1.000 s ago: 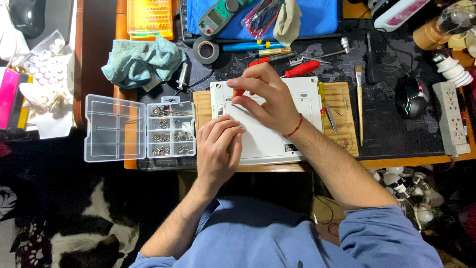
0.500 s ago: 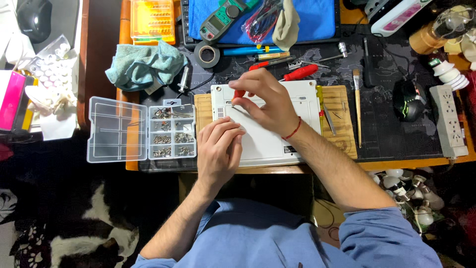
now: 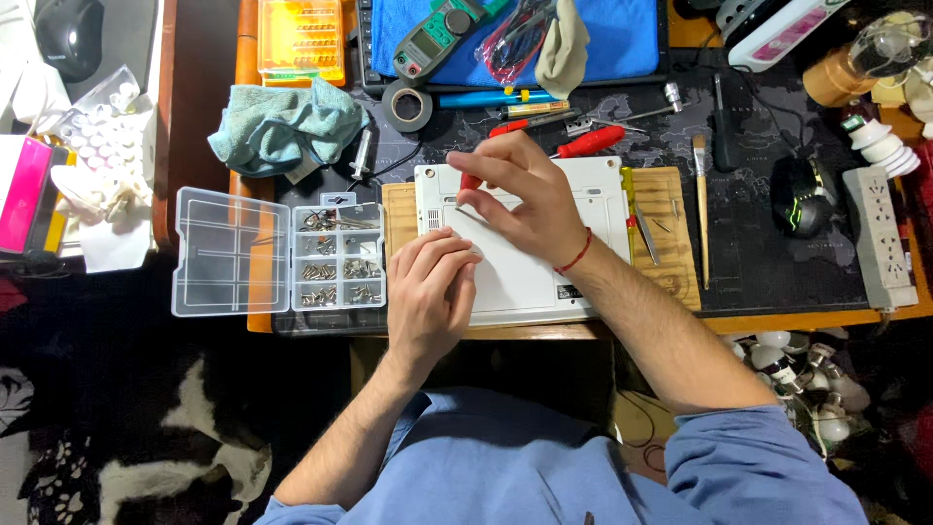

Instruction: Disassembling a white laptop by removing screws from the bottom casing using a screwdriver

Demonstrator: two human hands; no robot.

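A white laptop lies bottom-up on a wooden board at the desk's near edge. My right hand grips a red-handled screwdriver, its tip down at the laptop's far left corner. My left hand rests on the laptop's near left part, fingers curled, holding it down. Whether it holds anything small is hidden.
A clear compartment box with screws stands open left of the laptop. A teal cloth, tape roll, multimeter, second red screwdriver, brush, mouse and power strip lie around.
My right hand has shifted slightly with the screwdriver at the laptop's far left corner. The left hand stays put on the laptop.
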